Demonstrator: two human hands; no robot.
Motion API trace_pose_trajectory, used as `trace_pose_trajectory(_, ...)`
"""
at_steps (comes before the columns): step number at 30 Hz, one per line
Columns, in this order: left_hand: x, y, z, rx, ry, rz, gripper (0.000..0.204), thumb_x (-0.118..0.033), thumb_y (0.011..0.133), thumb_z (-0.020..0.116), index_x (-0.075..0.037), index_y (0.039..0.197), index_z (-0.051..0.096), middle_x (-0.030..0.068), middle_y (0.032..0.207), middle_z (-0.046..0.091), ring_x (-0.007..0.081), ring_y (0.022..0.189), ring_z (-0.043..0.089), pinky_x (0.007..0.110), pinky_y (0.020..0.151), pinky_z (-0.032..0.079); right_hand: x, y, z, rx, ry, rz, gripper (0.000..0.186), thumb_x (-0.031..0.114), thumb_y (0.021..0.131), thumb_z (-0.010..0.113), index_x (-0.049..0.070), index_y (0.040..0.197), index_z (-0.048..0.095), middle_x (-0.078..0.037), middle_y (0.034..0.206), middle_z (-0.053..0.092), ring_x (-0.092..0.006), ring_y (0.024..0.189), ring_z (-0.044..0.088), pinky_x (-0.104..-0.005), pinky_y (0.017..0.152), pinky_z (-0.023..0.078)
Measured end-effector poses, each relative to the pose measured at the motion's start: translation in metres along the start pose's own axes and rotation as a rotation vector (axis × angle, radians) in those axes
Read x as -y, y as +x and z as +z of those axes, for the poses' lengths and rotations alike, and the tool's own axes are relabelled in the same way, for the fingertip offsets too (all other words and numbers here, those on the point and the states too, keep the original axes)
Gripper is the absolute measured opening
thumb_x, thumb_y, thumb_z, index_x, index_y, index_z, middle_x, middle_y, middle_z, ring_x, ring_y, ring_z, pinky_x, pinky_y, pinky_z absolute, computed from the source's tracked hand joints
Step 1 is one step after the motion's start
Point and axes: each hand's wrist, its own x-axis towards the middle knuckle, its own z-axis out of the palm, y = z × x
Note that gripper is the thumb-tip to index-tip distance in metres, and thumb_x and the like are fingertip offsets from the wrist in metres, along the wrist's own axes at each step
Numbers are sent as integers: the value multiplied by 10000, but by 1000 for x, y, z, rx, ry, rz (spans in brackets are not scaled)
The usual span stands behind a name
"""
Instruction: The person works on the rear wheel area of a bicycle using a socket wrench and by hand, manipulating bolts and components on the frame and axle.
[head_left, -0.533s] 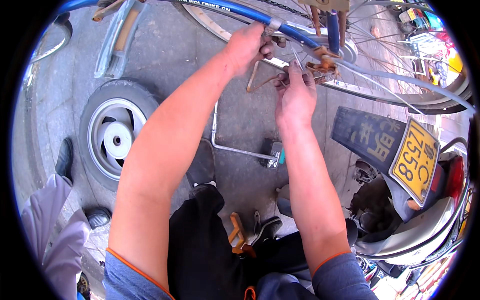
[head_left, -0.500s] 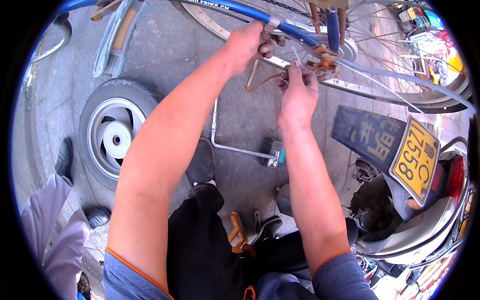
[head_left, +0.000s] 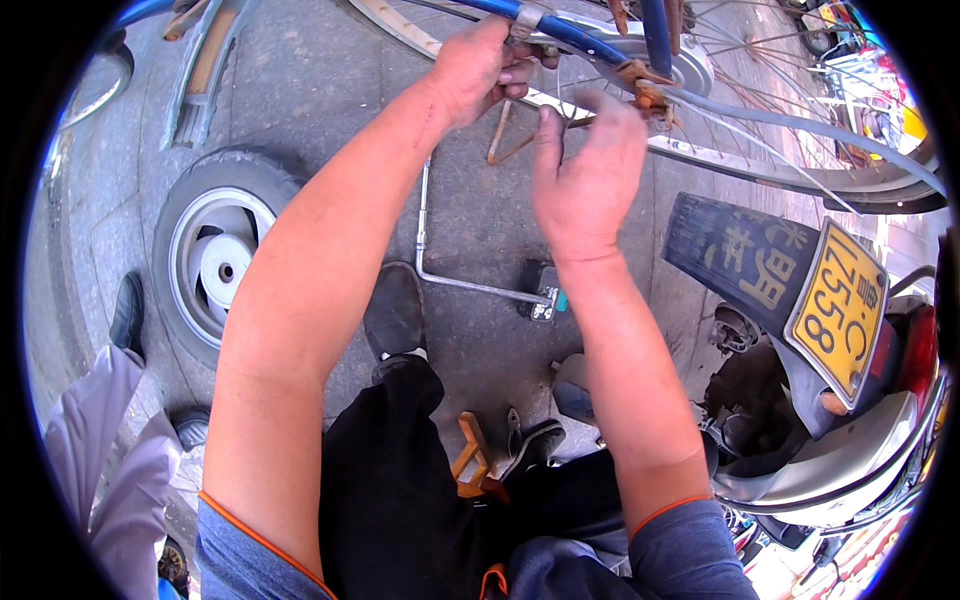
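My left hand [head_left: 485, 72] is closed with curled fingers just under the blue bicycle frame tube [head_left: 580, 38], beside a silver band on it. Small dark metal parts show at its fingertips, but what it grips is mostly hidden. Lower and to the right, my right hand [head_left: 592, 180] is raised with the thumb apart from the fingers. Motion smears its fingertips, and nothing shows in its grasp. Past those fingers sits a rusty bracket [head_left: 648, 88] on the frame. Behind it is the spoked wheel [head_left: 770, 172], and a bent rusty rod [head_left: 497, 135] hangs between my hands.
On the ground lie a long bent metal wrench [head_left: 470, 287] and a small dark block [head_left: 540, 290]. A scooter wheel with tyre [head_left: 225, 270] lies left, near another person's legs [head_left: 110, 420]. Right stands a scooter's rear end with a yellow plate [head_left: 838, 310].
My right hand has opened from a pinch near the rusty bracket, its fingers now lifted and blurred. My left hand stays at the tube, and the whole view has shifted slightly.
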Motion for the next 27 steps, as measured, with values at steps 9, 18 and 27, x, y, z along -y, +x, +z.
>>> trace_pose_trajectory(9,1,7,-4,-36,-43,-19,216,-233,1024,449,-95,952,598,-5,810,500,109,639,377,296,646,359,-39,31,-12,496,231,-258,480,123,857,736,9,1262,505,-165,927,697,-367,955,692,-492,951,515)
trace_pose_trajectory(18,1,0,10,-36,-5,61,294,-268,1048,439,-59,1063,645,38,900,604,141,669,411,325,675,421,-26,47,-19,719,-24,-233,517,127,883,693,-13,1322,458,-172,806,671,-391,809,683,-500,759,531)
trace_pose_trajectory(27,9,10,-1,-59,-118,49,250,-241,1044,471,-50,960,608,60,861,573,114,660,403,302,617,389,-25,40,-16,639,-195,-293,378,129,916,652,35,1260,529,-116,724,660,-349,686,665,-489,717,493)
